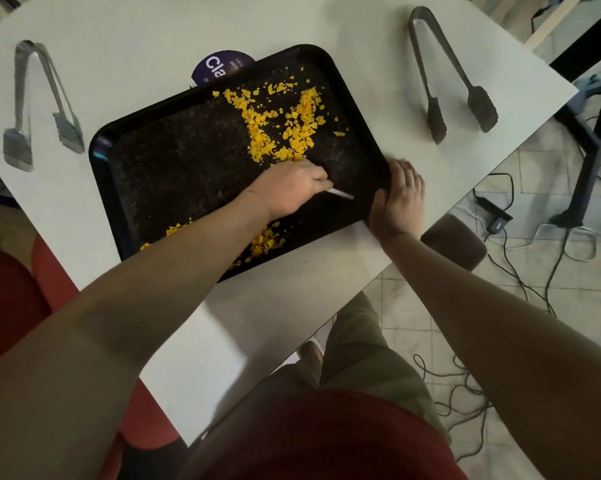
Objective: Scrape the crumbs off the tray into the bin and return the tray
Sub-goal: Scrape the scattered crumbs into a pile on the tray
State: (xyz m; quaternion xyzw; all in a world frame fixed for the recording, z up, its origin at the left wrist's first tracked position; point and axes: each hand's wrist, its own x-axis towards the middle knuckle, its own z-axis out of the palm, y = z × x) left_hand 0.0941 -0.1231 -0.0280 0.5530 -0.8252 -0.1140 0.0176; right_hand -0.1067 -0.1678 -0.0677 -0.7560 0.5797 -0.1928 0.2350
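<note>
Legs in olive trousers point(361, 344) and a dark red shirt point(326, 438) fill the near edge of the view, at the corner of a white table point(257, 306), with red seats point(11, 299) to the left. Both bare forearms reach forward over the table to a black tray point(174, 168) that lies flat on it, turned at an angle.

The left hand point(288, 192) is over the tray's near right part, its fingers curled round a thin white scraper point(340, 193) whose tip points toward the tray's right rim. The right hand point(397, 199) grips the tray's near right corner, fingers curled over the rim and the thumb along its near side.

Yellow crumbs point(285, 123) lie thickest in the tray's far right part, just beyond the left hand, and a smaller heap point(267, 239) lies by the near rim, partly hidden under the left forearm. The tray's left half looks mostly bare and dark.

Beyond the far rim, a round purple card point(219, 69) with white lettering peeks out from under the tray. One pair of metal tongs point(39, 105) lies on the table well to the left, another pair point(448, 77) to the right. Cables point(520, 251) trail over the tiled floor point(413, 306) at right.
</note>
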